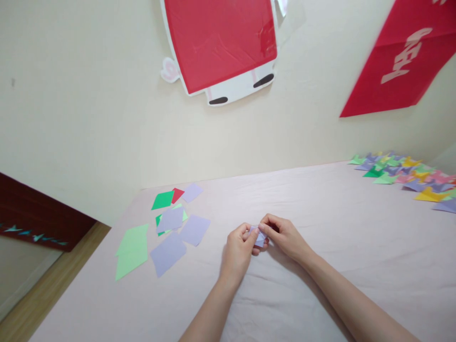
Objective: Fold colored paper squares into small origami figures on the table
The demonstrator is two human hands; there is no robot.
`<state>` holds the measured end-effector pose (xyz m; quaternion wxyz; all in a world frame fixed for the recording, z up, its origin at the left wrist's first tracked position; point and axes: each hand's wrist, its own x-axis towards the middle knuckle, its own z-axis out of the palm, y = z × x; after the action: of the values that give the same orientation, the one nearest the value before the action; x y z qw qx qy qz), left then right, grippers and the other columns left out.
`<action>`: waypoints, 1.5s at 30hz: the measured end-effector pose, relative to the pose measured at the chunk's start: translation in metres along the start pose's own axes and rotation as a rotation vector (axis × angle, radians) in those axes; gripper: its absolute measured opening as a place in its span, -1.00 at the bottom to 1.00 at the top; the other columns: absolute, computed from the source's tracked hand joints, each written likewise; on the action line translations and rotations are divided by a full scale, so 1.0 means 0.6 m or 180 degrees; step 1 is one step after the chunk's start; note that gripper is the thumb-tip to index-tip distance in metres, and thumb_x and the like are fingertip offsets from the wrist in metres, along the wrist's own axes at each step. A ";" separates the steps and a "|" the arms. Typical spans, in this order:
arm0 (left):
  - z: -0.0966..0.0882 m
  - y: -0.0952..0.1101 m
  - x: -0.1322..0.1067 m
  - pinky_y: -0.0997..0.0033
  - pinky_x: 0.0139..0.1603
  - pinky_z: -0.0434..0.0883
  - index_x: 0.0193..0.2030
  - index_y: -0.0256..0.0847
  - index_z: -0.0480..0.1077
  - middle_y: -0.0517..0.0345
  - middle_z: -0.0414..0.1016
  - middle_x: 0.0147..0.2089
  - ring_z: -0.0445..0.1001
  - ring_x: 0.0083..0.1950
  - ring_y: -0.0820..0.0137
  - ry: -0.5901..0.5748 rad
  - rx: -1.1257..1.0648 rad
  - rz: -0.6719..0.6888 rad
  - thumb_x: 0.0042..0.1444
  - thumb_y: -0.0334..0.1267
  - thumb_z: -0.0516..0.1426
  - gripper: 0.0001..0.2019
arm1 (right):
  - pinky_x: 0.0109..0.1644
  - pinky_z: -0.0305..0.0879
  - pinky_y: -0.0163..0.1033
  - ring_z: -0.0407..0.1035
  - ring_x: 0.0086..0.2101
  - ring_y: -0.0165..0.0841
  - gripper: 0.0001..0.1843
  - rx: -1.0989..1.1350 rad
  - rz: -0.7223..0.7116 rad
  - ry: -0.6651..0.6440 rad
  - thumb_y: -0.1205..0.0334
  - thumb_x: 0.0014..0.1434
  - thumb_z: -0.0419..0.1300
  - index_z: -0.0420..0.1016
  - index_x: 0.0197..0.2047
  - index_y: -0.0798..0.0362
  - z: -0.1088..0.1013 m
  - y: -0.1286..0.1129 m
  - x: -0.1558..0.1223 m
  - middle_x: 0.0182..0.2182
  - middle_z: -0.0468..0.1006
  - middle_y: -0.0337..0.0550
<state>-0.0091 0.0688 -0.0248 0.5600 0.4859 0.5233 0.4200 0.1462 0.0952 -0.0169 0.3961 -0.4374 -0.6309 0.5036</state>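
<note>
A small piece of folded purple paper (pixel 259 241) is held between my two hands, just above the pale cloth-covered table (pixel 302 304). My left hand (pixel 241 244) grips it from the left, thumb on top and fingers behind and below. From the right, my right hand (pixel 281 233) pinches its upper edge with thumb and index finger. The fingers cover much of the paper, so its full folded shape is hidden. To the left lie loose purple sheets (pixel 168 254), the nearest paper to my left hand.
Light green sheets (pixel 132 251), a dark green sheet (pixel 163 200) and a red piece (pixel 177 195) lie at the left. Many-coloured folded paper figures (pixel 402 172) crowd the far right. Behind the table rises a wall (pixel 89 118) with red decorations (pixel 221 42).
</note>
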 end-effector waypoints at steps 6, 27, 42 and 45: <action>0.004 0.002 -0.003 0.55 -0.50 0.39 -0.31 -0.19 0.38 0.11 0.61 -0.38 0.61 -0.38 0.33 0.0166 0.0006 -0.0035 0.15 0.08 0.16 -0.67 | -0.34 0.25 -0.32 0.33 -0.48 -0.41 -0.71 -0.0057 -0.0045 -0.0001 0.03 0.22 0.12 0.38 -0.42 0.05 -0.006 0.003 0.002 -0.55 0.43 -0.29; 0.002 0.000 -0.007 0.47 -0.39 0.43 -0.28 -0.22 0.36 -0.01 0.62 -0.31 0.63 -0.28 0.27 -0.0032 -0.0135 0.0025 0.18 0.12 0.13 -0.61 | -0.38 0.15 -0.32 0.24 -0.50 -0.42 -0.63 -0.0215 0.0091 -0.0119 -0.08 0.16 0.15 0.37 -0.46 0.06 -0.024 -0.002 0.007 -0.56 0.36 -0.31; -0.046 0.049 -0.010 0.48 -0.33 0.40 -0.07 -0.32 0.41 -0.19 0.58 -0.08 0.61 -0.17 0.23 -0.1216 -0.0434 -0.0541 0.11 0.07 0.20 -0.55 | -0.42 0.09 -0.33 0.17 -0.51 -0.44 -0.68 -0.0429 0.0058 -0.0008 -0.01 0.15 0.14 0.38 -0.47 0.05 -0.028 -0.001 0.012 -0.57 0.32 -0.33; -0.055 0.055 -0.011 0.48 -0.31 0.43 -0.05 -0.32 0.43 -0.22 0.56 -0.04 0.60 -0.11 0.23 -0.1295 -0.0469 -0.0647 0.14 0.06 0.17 -0.55 | -0.44 0.09 -0.33 0.15 -0.52 -0.44 -0.70 -0.0438 0.0004 0.0095 0.01 0.15 0.15 0.37 -0.47 0.04 -0.031 0.002 0.013 -0.59 0.29 -0.35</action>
<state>-0.0412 0.0717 0.0093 0.7273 0.4632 0.4139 0.2919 0.1613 0.1080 -0.0145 0.3742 -0.4714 -0.6578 0.4528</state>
